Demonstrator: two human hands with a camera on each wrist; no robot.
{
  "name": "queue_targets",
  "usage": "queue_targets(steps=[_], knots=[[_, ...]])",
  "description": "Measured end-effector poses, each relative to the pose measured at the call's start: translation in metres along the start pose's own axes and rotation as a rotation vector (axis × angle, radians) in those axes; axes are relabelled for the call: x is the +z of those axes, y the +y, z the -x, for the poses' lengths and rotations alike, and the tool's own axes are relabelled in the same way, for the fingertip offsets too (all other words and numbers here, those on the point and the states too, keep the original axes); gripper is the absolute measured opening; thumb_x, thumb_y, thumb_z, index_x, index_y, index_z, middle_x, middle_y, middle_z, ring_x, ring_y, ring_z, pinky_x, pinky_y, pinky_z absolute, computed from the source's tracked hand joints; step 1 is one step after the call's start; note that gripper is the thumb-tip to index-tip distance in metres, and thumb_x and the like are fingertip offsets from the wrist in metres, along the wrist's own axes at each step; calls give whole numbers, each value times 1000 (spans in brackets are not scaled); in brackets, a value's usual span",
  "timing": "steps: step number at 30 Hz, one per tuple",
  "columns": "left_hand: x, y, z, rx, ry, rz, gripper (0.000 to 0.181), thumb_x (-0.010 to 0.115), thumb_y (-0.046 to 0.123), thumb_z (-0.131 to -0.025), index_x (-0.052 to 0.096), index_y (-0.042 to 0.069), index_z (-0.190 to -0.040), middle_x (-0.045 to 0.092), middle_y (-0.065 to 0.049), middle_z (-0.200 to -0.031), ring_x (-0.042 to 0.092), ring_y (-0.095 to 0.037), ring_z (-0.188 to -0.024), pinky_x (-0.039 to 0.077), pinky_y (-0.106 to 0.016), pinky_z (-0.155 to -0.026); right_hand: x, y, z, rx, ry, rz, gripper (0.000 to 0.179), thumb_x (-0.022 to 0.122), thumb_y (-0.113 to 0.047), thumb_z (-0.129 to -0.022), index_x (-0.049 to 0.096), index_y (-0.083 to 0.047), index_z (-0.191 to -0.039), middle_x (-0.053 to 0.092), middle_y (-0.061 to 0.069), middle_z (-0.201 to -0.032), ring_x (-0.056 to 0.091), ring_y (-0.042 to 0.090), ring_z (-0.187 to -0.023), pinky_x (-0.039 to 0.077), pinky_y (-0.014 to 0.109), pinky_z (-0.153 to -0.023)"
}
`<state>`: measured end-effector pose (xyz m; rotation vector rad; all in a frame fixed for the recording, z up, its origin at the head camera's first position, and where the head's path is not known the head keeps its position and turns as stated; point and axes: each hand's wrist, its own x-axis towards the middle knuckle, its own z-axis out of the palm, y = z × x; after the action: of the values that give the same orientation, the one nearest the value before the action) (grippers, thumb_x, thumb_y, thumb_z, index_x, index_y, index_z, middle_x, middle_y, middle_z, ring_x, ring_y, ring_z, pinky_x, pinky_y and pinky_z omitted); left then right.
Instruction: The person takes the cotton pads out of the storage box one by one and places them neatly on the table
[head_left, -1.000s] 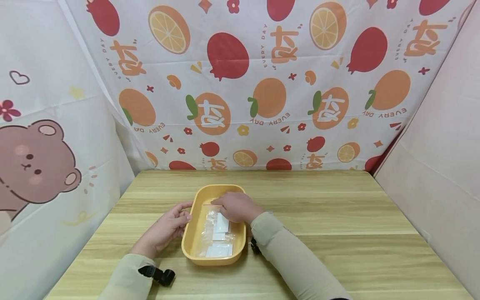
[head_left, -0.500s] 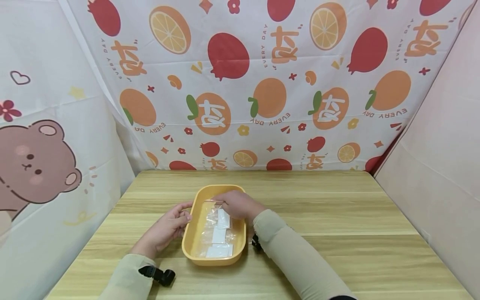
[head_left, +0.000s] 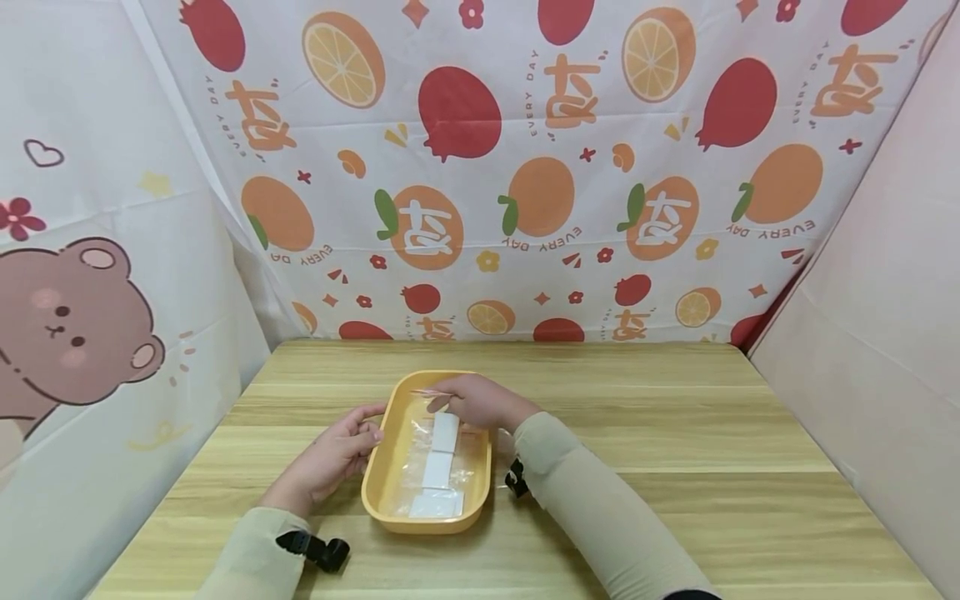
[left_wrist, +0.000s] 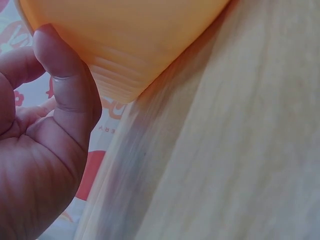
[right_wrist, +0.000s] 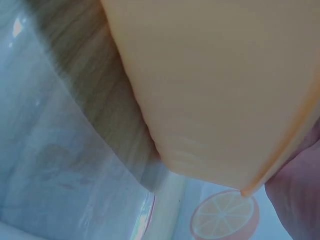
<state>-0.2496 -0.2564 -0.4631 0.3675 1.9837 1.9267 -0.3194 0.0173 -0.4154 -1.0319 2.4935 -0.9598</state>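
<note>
A yellow oblong tray (head_left: pixel 386 479) lies on the wooden table and holds clear plastic zip bags (head_left: pixel 416 475) with white cards or labels (head_left: pixel 438 471). My left hand (head_left: pixel 333 458) touches its left rim, the thumb (left_wrist: pixel 55 60) against the outer wall and the other fingers loosely bent. Over the tray's far right part, my right hand (head_left: pixel 483 402) pinches the top edge of a clear zip bag between thumb and fingers, with a thin reddish line along that edge. In the right wrist view, the right hand (right_wrist: pixel 300 192) shows only partly behind the tray's rim.
Transparent plastic with a red line (right_wrist: pixel 75 150) lies on the table (head_left: pixel 637 500) just right of the tray, mostly behind the right forearm in the head view. A fruit-print cloth (head_left: pixel 525 208) hangs behind the table. White cloths (head_left: pixel 877 333) hang at both sides.
My right hand has moved slightly right and upward with the bag's edge, showing more of the white pieces in the tray. The left hand stays at the rim.
</note>
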Motion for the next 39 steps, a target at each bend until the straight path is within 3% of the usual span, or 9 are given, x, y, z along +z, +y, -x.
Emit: queue_targets(steps=[7, 13, 19, 32, 39], knots=[[0, -1, 0, -5, 4, 6, 61, 50, 10, -106, 17, -4, -155, 54, -15, -104, 63, -17, -84, 58, -32, -67, -7, -4, 6, 39, -7, -122, 52, 40, -4, -102, 59, -27, -143, 73, -12, -110, 63, 11, -81, 54, 29, -68], [-1, -1, 1, -6, 5, 2, 62, 51, 11, -106, 17, -4, -155, 54, -15, -104, 63, -17, -84, 58, -32, -66, -15, -8, 11, 44, -13, -214, 50, 39, -4, -102, 59, -23, -145, 73, -6, -114, 65, 8, -99, 58, 33, -76], [-1, -1, 1, -5, 1, 6, 62, 50, 11, -106, 16, -4, -156, 55, -15, -105, 63, -17, -84, 58, -31, -66, -20, -10, 15, 41, -5, -298, 51, 40, -2, -102, 58, -22, -145, 72, -1, -119, 65, 10, -103, 58, 44, -83], [1, 1, 1, -9, 6, 6, 63, 51, 12, -106, 17, -4, -156, 55, -14, -104, 62, -17, -83, 57, -30, -66, -35, -15, 30, 43, 23, -319, 48, 42, -3, -102, 60, -20, -143, 71, -5, -116, 67, 16, -94, 58, 47, -83], [0, -1, 1, -11, 9, 13, 64, 52, 12, -105, 17, -4, -156, 55, -13, -103, 62, -16, -82, 57, -30, -65, -50, -11, 48, -19, 10, -332, 52, 36, 1, -102, 59, -22, -143, 72, 2, -117, 67, 14, -105, 59, 46, -79]])
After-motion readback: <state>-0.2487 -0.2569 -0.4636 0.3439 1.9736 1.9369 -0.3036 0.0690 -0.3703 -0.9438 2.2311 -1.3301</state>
